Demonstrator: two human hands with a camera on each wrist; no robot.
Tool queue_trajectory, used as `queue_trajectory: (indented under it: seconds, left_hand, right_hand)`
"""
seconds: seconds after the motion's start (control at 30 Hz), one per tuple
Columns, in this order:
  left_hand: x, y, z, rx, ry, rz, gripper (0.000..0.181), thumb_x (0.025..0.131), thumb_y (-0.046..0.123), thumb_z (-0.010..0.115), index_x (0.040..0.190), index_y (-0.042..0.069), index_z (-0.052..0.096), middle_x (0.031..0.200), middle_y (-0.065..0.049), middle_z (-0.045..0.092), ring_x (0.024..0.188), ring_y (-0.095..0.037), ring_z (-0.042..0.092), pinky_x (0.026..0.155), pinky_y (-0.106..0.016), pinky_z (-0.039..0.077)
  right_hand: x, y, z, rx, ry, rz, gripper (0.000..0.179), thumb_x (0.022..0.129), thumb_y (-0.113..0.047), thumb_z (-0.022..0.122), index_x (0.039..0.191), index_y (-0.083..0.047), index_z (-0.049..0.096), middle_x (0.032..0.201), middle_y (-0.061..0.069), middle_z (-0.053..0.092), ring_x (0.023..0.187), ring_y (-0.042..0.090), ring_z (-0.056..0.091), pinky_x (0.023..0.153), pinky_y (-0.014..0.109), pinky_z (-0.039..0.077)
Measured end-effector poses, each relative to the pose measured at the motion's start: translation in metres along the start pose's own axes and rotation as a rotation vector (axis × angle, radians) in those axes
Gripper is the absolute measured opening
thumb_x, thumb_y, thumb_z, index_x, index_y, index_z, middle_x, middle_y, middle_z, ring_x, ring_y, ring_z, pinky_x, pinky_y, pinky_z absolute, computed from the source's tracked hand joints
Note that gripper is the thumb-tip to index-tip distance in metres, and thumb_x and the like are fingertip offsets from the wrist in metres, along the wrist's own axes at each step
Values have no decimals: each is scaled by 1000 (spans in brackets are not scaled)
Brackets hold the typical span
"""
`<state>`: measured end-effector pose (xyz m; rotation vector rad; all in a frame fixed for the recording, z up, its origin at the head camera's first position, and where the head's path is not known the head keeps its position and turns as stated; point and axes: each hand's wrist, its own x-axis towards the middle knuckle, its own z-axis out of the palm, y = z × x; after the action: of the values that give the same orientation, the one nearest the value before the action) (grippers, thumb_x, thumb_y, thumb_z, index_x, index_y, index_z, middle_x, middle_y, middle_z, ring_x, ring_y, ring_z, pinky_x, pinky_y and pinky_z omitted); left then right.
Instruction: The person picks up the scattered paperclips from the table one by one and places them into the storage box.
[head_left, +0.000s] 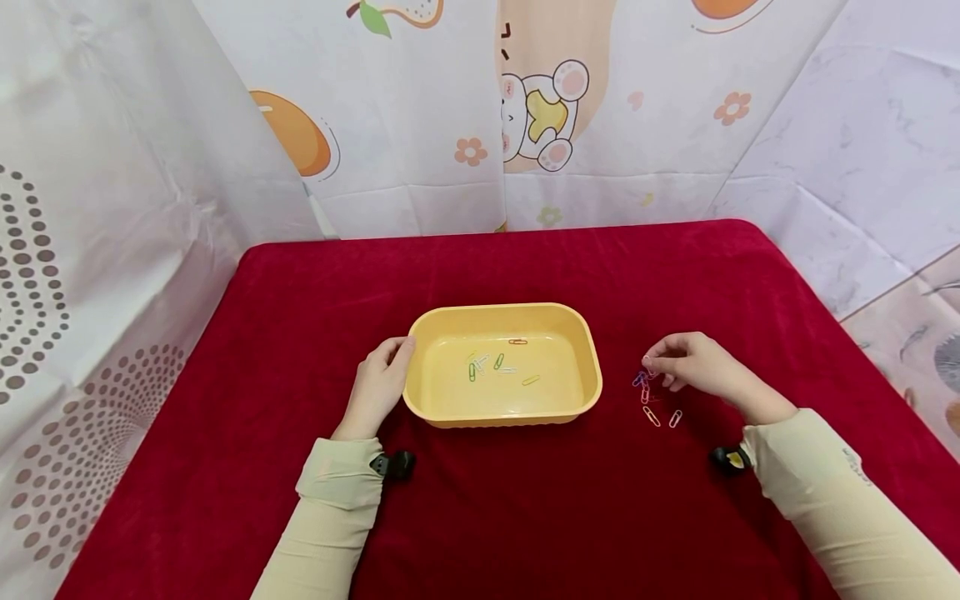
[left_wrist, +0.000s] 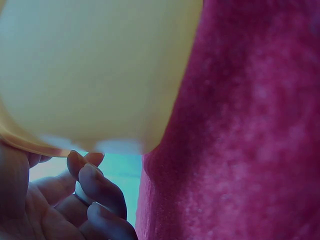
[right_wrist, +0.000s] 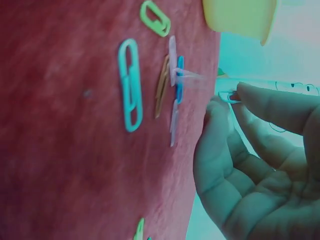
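Hands: left [head_left: 378, 385] grips tray [head_left: 420, 408], right [head_left: 693, 367] pinches paperclip [right_wrist: 227, 96].

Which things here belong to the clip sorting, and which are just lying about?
In the job:
- yellow tray, left hand holding its rim
- paper clips in the tray
- loose paper clips on the cloth
- right hand, fingers pinching one clip

Just lying about:
- red cloth
- printed curtains
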<state>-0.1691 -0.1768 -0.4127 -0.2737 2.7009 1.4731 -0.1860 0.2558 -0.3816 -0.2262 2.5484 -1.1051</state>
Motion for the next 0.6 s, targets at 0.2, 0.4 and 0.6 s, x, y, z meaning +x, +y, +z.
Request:
queue_trajectory:
  seconds: [0.2,0.4,0.6]
  left_hand:
    - [0,0,0,-1,3,0,55,102,55,41,134,14,60,123,-11,67,109,-25,62,96,-42,47]
    - [0,0,0,4,6,-2,55,102,55,41,133,14,61,123,-11,67,109,-25,62,96,-41,46]
    - [0,-1,0,0,8,1,55,102,55,41,133,14,61,124,-11,66,109,-25,62,97,-41,46]
  right_hand:
    - [0,-8,1,116,7,-2,30,96,-13,63,111,13,63,85,4,70,67,16,66,65,31,58]
    - [1,-14,2,162,30,-24,33,97,-14,63,114,14,61,85,3,69,67,15,65,66,33,58]
    - [2,-20,6,222,65,-37,34,97,-14,63,117,14,59,81,0,69,64,13,64,64,30,57]
